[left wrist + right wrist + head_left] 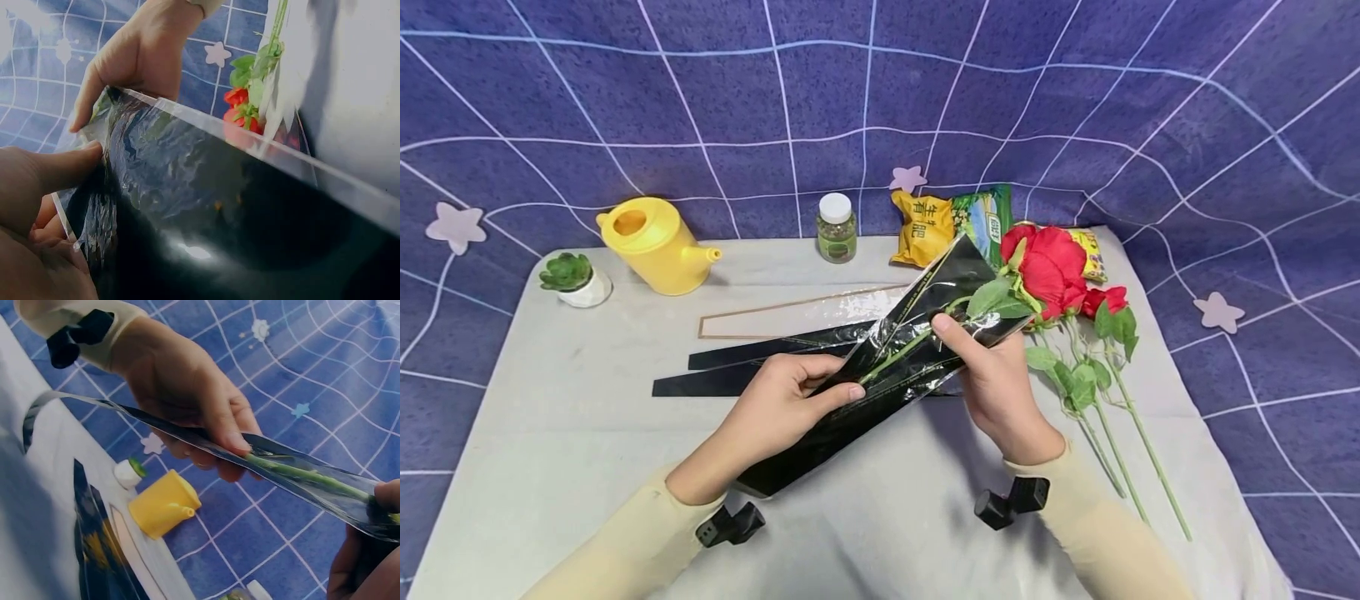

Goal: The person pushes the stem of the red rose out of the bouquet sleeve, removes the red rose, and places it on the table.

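Observation:
Between both hands is a black flower sleeve (805, 446) with a clear front, tilted up to the right. A red artificial rose (1051, 268) lies in it, its bloom out past the wide end and its green stem (306, 475) running down inside. My left hand (786, 400) grips the sleeve's middle, thumb on the front near the stem. With the thumb over the front by the leaves (992, 298), my right hand (1000, 387) holds the upper part. In the left wrist view the sleeve's dark back hides the stem.
More red roses with green stems (1138, 425) lie at the right. Flat black sleeves (700, 383) and a brown-edged clear one (760, 315) lie behind the hands. Along the back stand a potted succulent (587, 287), yellow watering can (673, 250), white-capped jar (837, 229) and yellow packet (919, 227).

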Motion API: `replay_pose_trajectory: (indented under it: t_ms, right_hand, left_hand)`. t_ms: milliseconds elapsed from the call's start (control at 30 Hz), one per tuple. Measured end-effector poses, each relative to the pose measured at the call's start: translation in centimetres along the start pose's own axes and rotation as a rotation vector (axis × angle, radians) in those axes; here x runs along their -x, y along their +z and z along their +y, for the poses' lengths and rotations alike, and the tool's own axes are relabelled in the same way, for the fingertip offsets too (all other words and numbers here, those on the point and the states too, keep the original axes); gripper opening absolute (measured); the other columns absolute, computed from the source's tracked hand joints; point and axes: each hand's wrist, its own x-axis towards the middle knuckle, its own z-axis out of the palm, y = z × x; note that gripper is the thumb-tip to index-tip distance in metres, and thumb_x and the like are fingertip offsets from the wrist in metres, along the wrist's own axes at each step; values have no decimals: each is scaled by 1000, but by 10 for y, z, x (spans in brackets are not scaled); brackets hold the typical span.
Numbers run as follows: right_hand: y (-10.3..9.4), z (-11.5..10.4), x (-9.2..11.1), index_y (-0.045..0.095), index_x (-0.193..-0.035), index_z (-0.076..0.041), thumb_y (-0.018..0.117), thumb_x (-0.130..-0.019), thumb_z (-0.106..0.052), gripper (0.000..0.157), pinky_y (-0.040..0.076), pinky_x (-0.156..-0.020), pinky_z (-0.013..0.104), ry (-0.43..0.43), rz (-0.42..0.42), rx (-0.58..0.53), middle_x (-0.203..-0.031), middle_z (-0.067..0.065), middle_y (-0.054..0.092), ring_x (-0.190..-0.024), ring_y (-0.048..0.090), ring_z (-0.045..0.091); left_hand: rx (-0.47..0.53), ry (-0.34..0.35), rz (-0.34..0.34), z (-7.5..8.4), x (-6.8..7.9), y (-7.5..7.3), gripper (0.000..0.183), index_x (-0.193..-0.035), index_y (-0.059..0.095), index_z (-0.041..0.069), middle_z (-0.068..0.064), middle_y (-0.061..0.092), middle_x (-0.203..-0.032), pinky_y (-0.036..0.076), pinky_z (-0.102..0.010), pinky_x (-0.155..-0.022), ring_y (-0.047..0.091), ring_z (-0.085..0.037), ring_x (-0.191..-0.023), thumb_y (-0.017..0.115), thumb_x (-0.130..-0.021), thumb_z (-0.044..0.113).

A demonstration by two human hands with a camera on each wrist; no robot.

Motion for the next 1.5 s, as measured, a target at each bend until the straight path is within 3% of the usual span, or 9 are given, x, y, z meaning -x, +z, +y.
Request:
replay_pose_trajectory:
  t_ms: [133, 400, 500, 633, 733, 900, 1033, 1167, 1500]
  right_hand:
    - [2, 3, 2, 50, -124, 0, 70, -80, 5, 49, 46, -86, 38, -24, 10, 35, -116, 18, 55, -101, 56, 26]
    - [7, 17, 18, 54, -119, -3, 75, -79, -6, 45, 49, -81, 40, 71, -79, 218, -111, 20, 58, -101, 58, 29]
    - [6, 19, 19, 54, -119, -3, 75, -79, -5, 45, 49, -81, 40, 68, -100, 240, -111, 20, 58, -101, 58, 30]
    - [4, 20, 19, 56, -118, -3, 75, -79, -5, 44, 48, -82, 41, 76, -135, 280, -111, 19, 59, -101, 58, 29]
    - [1, 17, 16, 56, -119, -3, 75, -79, -4, 44, 48, -84, 41, 89, -139, 273, -112, 18, 60, -102, 58, 29]
    - [-3, 4, 5, 52, -124, -2, 71, -79, 4, 49, 46, -86, 41, 29, -87, 157, -116, 20, 56, -103, 57, 31]
    - [-3, -1, 3, 50, -125, -2, 71, -79, 5, 51, 46, -86, 39, 29, -65, 135, -118, 20, 55, -105, 56, 30]
    - [-2, 2, 5, 50, -126, -3, 71, -79, 4, 52, 46, -87, 41, 67, -99, 157, -119, 20, 55, -107, 55, 30]
    - [-13, 5, 8, 50, -127, -2, 68, -82, 4, 49, 45, -88, 39, 83, -197, 105, -121, 18, 55, -109, 54, 28]
  left_hand:
    - [44, 7, 10, -1, 0, 2, 17, -74, 62, 26, 11, 27, -53, 23, -25, -43, 24, -5, -48, 71, -83, 37]
    - [58, 14, 17, 2, 1, 4, 24, -67, 58, 23, 9, 29, -55, 23, -25, -45, 25, -7, -49, 71, -84, 34]
    - [83, 1, -4, 4, 1, 3, 13, -82, 68, 24, 14, 53, -66, 38, -21, -51, 44, -4, -55, 71, -83, 37]
    - [114, 4, -39, 2, -1, 2, 31, -108, 70, 23, 14, 66, -100, 50, -26, -66, 60, -4, -77, 72, -81, 40]
    - [95, 4, -50, 1, -2, 1, 30, -107, 70, 23, 15, 64, -84, 46, -23, -57, 54, -3, -64, 74, -81, 36]
    - [76, -21, -42, 1, -1, -1, 15, -89, 71, 27, 13, 41, -58, 30, -22, -46, 32, -3, -51, 76, -78, 36]
    - [102, -29, -35, 4, -1, 1, 19, -93, 70, 32, 11, 41, -57, 30, -23, -47, 31, -5, -50, 75, -77, 43]
    - [91, -17, -16, 3, -1, 3, 19, -87, 68, 30, 7, 27, -55, 24, -25, -46, 24, -8, -48, 73, -78, 46]
    - [110, -16, -8, -2, -1, 1, 18, -77, 64, 25, 9, 26, -53, 22, -25, -43, 23, -7, -47, 73, -80, 41]
